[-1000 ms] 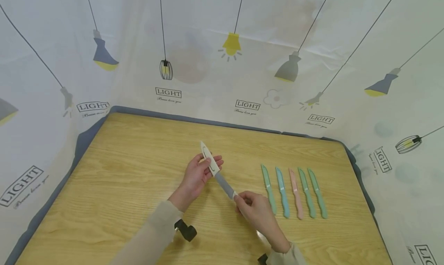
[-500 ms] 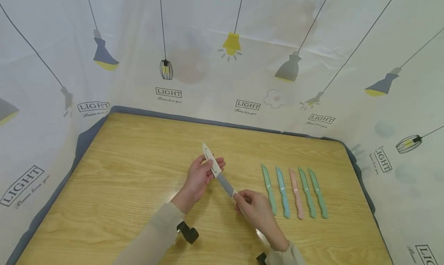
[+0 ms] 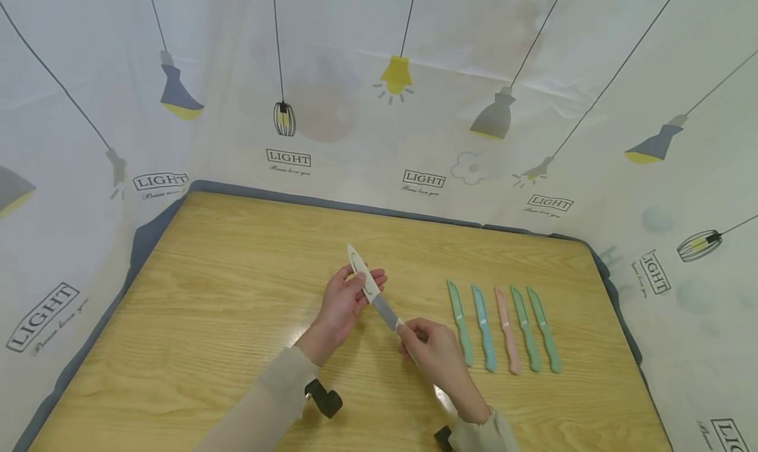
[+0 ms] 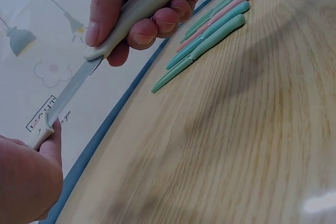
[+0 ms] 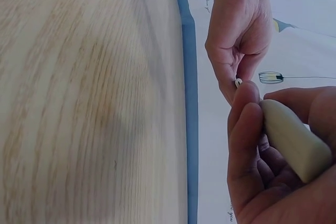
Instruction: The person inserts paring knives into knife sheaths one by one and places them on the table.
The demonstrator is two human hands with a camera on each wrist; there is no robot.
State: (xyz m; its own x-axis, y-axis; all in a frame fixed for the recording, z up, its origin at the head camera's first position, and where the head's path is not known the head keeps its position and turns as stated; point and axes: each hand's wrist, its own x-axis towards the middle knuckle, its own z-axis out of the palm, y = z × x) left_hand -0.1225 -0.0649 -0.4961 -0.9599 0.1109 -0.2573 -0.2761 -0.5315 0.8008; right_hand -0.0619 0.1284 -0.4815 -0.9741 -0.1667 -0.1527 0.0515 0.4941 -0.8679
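Off the table, my left hand (image 3: 340, 304) pinches a white blade sheath (image 3: 362, 273) between thumb and fingers, its pointed end facing away. A bare stretch of knife blade (image 3: 386, 312) shows between the sheath and my right hand (image 3: 435, 353). The right thumb and fingers grip the pale handle (image 4: 149, 11) of that knife, seen well in the left wrist view. The rest of the blade is hidden inside the sheath. In the right wrist view the handle's butt (image 5: 296, 140) sticks out from the right hand.
Several closely similar knives lie in a row at the right: a green knife (image 3: 460, 324), a blue knife (image 3: 483, 328), a pink knife (image 3: 507, 331) and more green ones. A printed sheet (image 3: 355, 136) rises behind the wooden table (image 3: 237, 261).
Less bare blade shows between sheath and handle than a second ago. My left hand has shifted slightly right with the sheath; the right hand has moved slightly up. The row of knives is unchanged.
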